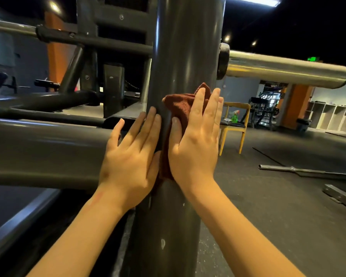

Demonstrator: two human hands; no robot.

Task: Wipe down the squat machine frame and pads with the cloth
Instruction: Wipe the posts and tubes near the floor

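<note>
Centre frame: the left hand [130, 160] lies flat on a grey post [184, 47], fingers straight. The right hand [196, 148], also flat, presses a brown cloth [178, 106] against it. The cloth (soft, light, likely slippery on paint) wants palm pressure. Farther right, a chair [232, 127].

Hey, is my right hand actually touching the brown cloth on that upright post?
Touching. The head view shows the right hand laid flat with straight fingers on the brown cloth, pressing it against the grey upright post.
</note>
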